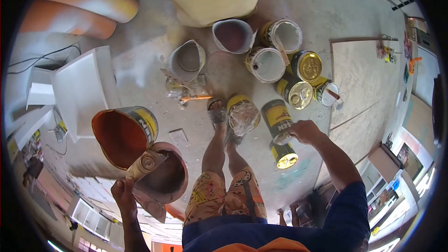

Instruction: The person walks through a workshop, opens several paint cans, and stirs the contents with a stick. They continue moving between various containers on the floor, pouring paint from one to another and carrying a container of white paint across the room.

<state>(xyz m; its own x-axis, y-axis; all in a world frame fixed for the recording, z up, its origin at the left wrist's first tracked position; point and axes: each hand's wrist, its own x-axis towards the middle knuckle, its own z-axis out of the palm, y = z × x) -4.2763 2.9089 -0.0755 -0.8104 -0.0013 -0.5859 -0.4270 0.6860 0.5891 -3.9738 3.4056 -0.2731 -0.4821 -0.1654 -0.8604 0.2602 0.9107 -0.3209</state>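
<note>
My left hand (123, 191) is closed on the near end of a beige, smeared tin (147, 162). The tin is tilted over a wide pinkish tub (181, 183) with dark residue inside. Just beyond leans a large bucket (147, 117), its inside reddish-brown. On the other side, my right hand (305, 132) grips the near end of a dark can (276, 114) with a yellow label. A smaller can with a yellow lid (286, 160) stands beside it, close below my fingers. Between my feet is a can covered with crumpled clear plastic (243, 117).
Open white-rimmed cans (267, 65) and closed gold-lidded cans (308, 66) cluster ahead. Two cut-open buckets (188, 60) lie left of them. An orange-handled tool (196, 97) is near my foot. A large board (359, 79) lies right; white cabinet parts (79, 91) stand left.
</note>
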